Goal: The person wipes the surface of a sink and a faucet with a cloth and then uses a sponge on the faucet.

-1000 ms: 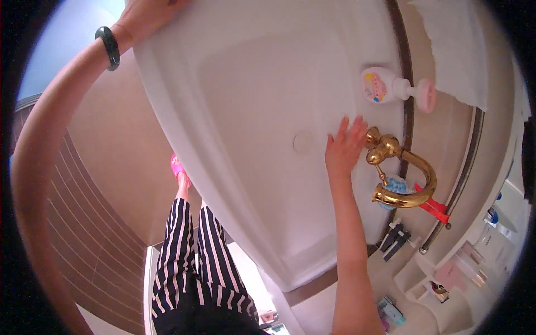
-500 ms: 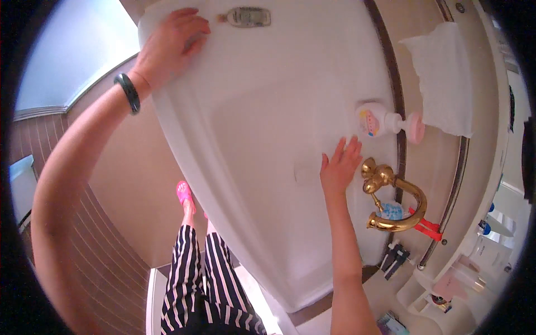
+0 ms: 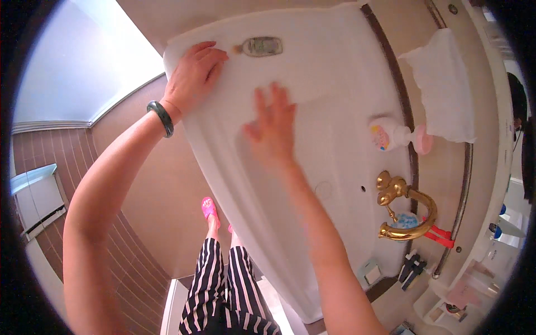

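My left hand [image 3: 196, 71] rests on the near rim of a long white sink [image 3: 340, 72], toward its far left end, with nothing held and a dark green bangle [image 3: 161, 118] at the wrist. Just beyond its fingertips a clear bottle [image 3: 262, 47] with greenish-grey contents lies on the sink's end ledge. Over the basin hangs my right hand [image 3: 272, 128], blurred by motion, its fingers spread and nothing in them. Whether it touches the basin I cannot tell.
On the right edge stand a pump bottle [image 3: 385, 135] with a pink top and a brass faucet [image 3: 393, 190]. A soap dish [image 3: 373, 273] sits lower down. A white towel [image 3: 444, 84] hangs from a rail. Below are my striped trousers [image 3: 206, 279] and a pink slipper [image 3: 208, 205].
My right hand has swept left from beside the faucet to the middle of the basin. My left hand stays at the rim. The whole view has shifted slightly, bringing the soap dish into sight.
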Tool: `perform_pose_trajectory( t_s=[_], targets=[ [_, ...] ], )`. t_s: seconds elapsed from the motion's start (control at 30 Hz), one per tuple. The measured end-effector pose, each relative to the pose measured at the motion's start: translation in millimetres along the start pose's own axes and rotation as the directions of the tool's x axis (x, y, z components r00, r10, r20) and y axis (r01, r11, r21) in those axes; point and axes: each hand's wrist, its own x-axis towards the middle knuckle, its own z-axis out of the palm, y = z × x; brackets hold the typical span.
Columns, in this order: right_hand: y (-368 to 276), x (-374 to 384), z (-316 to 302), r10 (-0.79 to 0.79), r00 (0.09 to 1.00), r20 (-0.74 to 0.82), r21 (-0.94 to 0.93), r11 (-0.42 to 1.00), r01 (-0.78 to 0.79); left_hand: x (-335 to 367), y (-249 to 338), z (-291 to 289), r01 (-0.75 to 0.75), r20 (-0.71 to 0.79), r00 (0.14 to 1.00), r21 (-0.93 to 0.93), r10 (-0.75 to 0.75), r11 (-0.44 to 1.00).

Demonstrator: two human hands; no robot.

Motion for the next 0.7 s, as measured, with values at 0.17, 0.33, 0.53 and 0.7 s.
perform_pose_trajectory(
  t_s=[0.17,0.33,0.53,0.7],
  targets=[
    [32.0,30.1,-26.7,0.054,0.994,0.095,-0.182,0.983,-0.036,0.8,1.4,0.7,0.043,0.017,0.999,0.016,-0.043,0.999],
    [51.0,56.0,-14.6,0.181,0.969,-0.166,-0.246,0.944,-0.219,5.9,2.3,7.6,0.045,0.038,0.998,0.026,-0.046,0.999],
    [-29.0,38.2,-0.7,-0.027,0.986,0.165,-0.057,0.998,0.037,1.9,7.6,-1.8,0.012,0.168,0.985,0.173,-0.042,0.985],
    [51.8,107.7,-0.3,-0.016,0.998,-0.058,-0.348,0.937,-0.005,5.8,12.4,-2.9,0.074,0.002,0.997,-0.12,-0.074,0.99]
  ],
)
